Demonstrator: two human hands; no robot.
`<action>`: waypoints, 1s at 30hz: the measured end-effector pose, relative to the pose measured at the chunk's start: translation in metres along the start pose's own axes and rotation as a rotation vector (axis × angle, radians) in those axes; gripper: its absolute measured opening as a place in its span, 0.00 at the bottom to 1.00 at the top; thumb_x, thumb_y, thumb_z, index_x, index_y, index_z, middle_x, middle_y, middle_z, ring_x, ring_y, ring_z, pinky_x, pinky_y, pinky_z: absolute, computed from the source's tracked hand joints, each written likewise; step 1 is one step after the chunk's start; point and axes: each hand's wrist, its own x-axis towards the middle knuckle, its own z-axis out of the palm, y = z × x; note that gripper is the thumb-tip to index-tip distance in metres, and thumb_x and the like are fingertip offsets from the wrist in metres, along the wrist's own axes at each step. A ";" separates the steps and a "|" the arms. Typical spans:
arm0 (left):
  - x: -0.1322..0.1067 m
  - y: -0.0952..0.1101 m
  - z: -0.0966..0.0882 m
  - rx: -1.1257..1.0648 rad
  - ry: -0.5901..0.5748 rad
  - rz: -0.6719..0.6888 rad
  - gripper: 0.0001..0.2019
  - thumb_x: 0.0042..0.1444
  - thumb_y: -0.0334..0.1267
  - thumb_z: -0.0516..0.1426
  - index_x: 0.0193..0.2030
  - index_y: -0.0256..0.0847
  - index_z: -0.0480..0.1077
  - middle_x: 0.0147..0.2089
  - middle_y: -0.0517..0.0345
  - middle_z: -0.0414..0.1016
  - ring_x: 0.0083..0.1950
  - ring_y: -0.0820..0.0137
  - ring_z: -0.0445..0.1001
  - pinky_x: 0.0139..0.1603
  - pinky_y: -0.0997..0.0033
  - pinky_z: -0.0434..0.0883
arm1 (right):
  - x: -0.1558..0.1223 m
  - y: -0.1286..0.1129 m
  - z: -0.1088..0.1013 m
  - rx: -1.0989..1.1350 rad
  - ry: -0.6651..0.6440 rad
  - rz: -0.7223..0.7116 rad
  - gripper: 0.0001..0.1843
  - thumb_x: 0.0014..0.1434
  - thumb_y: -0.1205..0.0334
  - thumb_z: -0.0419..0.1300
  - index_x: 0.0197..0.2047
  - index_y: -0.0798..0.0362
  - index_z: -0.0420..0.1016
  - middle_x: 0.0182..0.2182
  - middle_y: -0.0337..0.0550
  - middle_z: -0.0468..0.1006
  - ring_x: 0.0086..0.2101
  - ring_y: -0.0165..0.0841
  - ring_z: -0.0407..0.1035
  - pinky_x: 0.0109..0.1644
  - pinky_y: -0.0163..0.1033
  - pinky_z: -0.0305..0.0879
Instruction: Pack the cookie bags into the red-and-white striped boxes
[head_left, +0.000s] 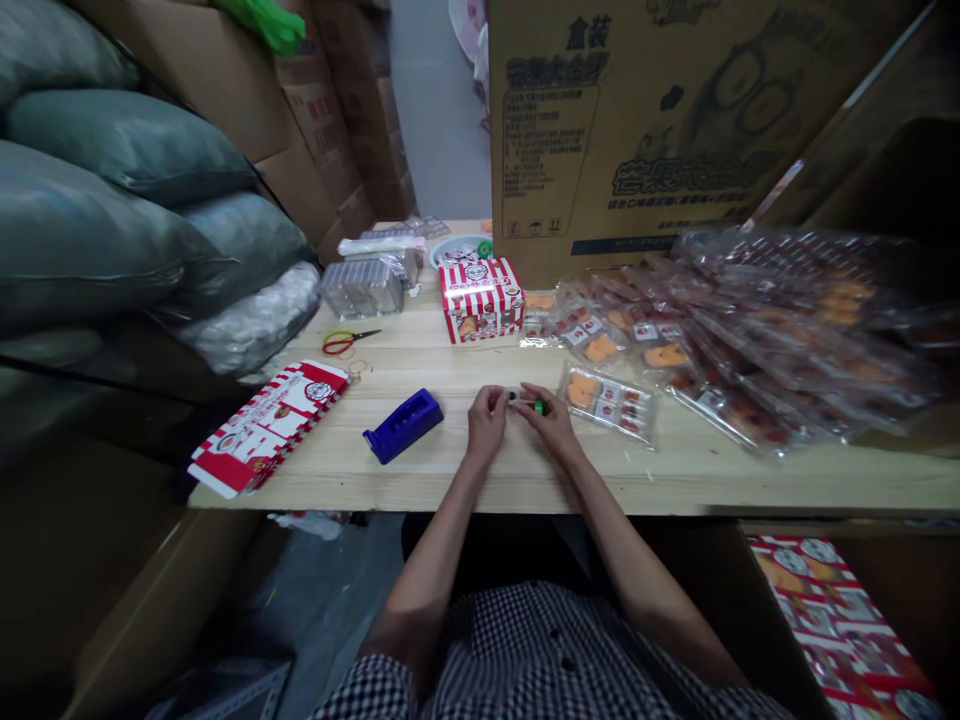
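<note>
Both of my hands meet over the middle of the wooden table [525, 480]. My left hand [486, 418] and my right hand [547, 418] have their fingers pinched together on a small object with a green part [534, 405] between them; I cannot make out what it is. A blue tape dispenser [403, 424] lies just left of my left hand. A clear blister pack of orange toys [609, 400] lies just right of my right hand. A red and white striped box [481, 298] stands upright farther back.
A flattened red and white striped carton [266, 427] lies at the table's left edge. Scissors [346, 341] and clear plastic trays [364, 285] sit at the back left. Several blister packs [757, 340] pile up on the right before a large cardboard box [637, 120]. Grey sacks [112, 220] stack on the left.
</note>
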 end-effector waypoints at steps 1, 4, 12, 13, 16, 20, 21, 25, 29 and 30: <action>-0.010 0.007 -0.002 -0.005 -0.030 0.006 0.08 0.59 0.44 0.60 0.39 0.41 0.73 0.37 0.57 0.76 0.40 0.68 0.74 0.48 0.68 0.70 | -0.008 -0.006 -0.002 0.032 -0.028 0.016 0.22 0.46 0.49 0.71 0.43 0.50 0.80 0.38 0.42 0.80 0.38 0.37 0.72 0.47 0.43 0.67; -0.038 0.024 -0.009 -0.049 -0.145 -0.008 0.10 0.61 0.45 0.59 0.40 0.41 0.74 0.39 0.56 0.77 0.42 0.68 0.74 0.48 0.68 0.71 | -0.033 -0.019 -0.008 0.112 -0.074 0.088 0.16 0.46 0.50 0.73 0.36 0.50 0.82 0.33 0.41 0.80 0.35 0.35 0.71 0.41 0.40 0.67; -0.096 0.044 -0.032 -0.330 -0.261 -0.184 0.12 0.58 0.41 0.63 0.46 0.40 0.74 0.44 0.54 0.76 0.48 0.68 0.74 0.52 0.69 0.70 | -0.082 -0.025 -0.009 0.303 -0.225 0.345 0.23 0.44 0.52 0.74 0.44 0.49 0.83 0.39 0.46 0.83 0.33 0.33 0.73 0.33 0.35 0.67; -0.100 0.046 -0.035 -0.384 -0.240 -0.206 0.11 0.57 0.40 0.63 0.46 0.40 0.74 0.44 0.54 0.76 0.48 0.69 0.74 0.53 0.69 0.70 | -0.085 -0.025 -0.008 0.313 -0.229 0.358 0.21 0.44 0.52 0.74 0.42 0.49 0.84 0.38 0.46 0.83 0.33 0.33 0.74 0.33 0.35 0.67; -0.105 0.053 -0.052 -0.578 -0.108 -0.239 0.13 0.57 0.39 0.63 0.49 0.43 0.73 0.48 0.55 0.75 0.49 0.70 0.74 0.52 0.69 0.70 | -0.088 -0.025 -0.008 0.315 -0.216 0.365 0.17 0.42 0.51 0.74 0.35 0.51 0.84 0.34 0.45 0.83 0.30 0.32 0.73 0.33 0.35 0.68; -0.101 0.060 -0.079 -0.612 0.075 -0.181 0.23 0.57 0.41 0.63 0.60 0.52 0.68 0.55 0.56 0.72 0.50 0.71 0.74 0.53 0.68 0.71 | -0.089 -0.027 -0.007 0.254 -0.178 0.318 0.15 0.43 0.52 0.71 0.34 0.53 0.84 0.28 0.45 0.82 0.27 0.33 0.72 0.30 0.36 0.65; -0.101 0.062 -0.083 -0.524 0.097 -0.160 0.22 0.58 0.41 0.63 0.59 0.52 0.69 0.53 0.57 0.73 0.49 0.72 0.74 0.52 0.70 0.71 | -0.089 -0.027 -0.005 0.228 -0.164 0.296 0.14 0.44 0.53 0.70 0.33 0.53 0.84 0.27 0.45 0.82 0.28 0.34 0.72 0.30 0.36 0.65; -0.105 0.065 -0.079 -0.030 0.012 -0.112 0.14 0.54 0.44 0.65 0.45 0.41 0.77 0.39 0.57 0.77 0.36 0.74 0.73 0.40 0.75 0.69 | -0.087 -0.033 0.014 0.120 -0.135 0.132 0.09 0.48 0.57 0.67 0.32 0.51 0.84 0.30 0.44 0.83 0.35 0.38 0.74 0.40 0.41 0.67; -0.098 0.068 -0.075 0.081 -0.053 -0.058 0.13 0.54 0.45 0.65 0.40 0.37 0.77 0.36 0.54 0.79 0.34 0.72 0.74 0.38 0.73 0.70 | -0.081 -0.042 0.039 0.056 -0.187 -0.032 0.07 0.50 0.61 0.65 0.33 0.51 0.83 0.32 0.43 0.82 0.37 0.39 0.73 0.45 0.43 0.66; -0.093 0.070 -0.078 0.082 -0.064 -0.039 0.13 0.55 0.45 0.64 0.40 0.36 0.77 0.36 0.54 0.80 0.35 0.72 0.75 0.39 0.73 0.71 | -0.078 -0.044 0.045 0.046 -0.196 -0.064 0.07 0.50 0.62 0.64 0.34 0.51 0.83 0.31 0.42 0.82 0.35 0.38 0.73 0.44 0.43 0.65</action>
